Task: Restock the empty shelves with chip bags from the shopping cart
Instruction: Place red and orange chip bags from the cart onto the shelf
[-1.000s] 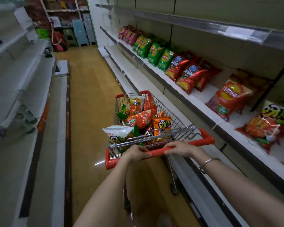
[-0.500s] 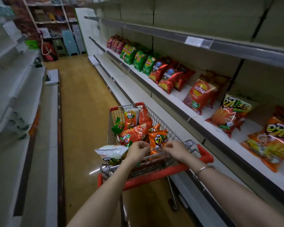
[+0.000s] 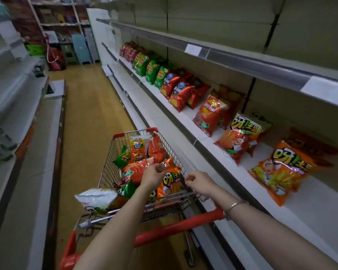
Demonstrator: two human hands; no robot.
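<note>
A red-handled wire shopping cart [image 3: 109,168] stands in the aisle just ahead of me, holding several chip bags. Both my hands are inside it, at an upright orange chip bag [image 3: 171,184]. My left hand [image 3: 153,175] pinches the bag's top edge. My right hand [image 3: 198,181] is closed on its right edge. A red bag [image 3: 139,170] and a green bag [image 3: 123,156] lie deeper in the cart, and a white bag [image 3: 98,198] rests on the near flap. On my right, the white middle shelf [image 3: 320,213] carries a matching orange bag [image 3: 281,170].
Further along that shelf stand a red-and-yellow bag [image 3: 240,137], a red Lay's bag [image 3: 211,114], then dark red and green bags [image 3: 150,71]. The shelf above [image 3: 242,61] holds nothing, as do the racks on the left [image 3: 18,106]. Wooden floor [image 3: 90,106] runs ahead to stacked stools.
Both hands let go of the red cart handle and reached forward into the cart onto the orange bag. The view shifted along the shelf, bringing more stocked bags in on the right.
</note>
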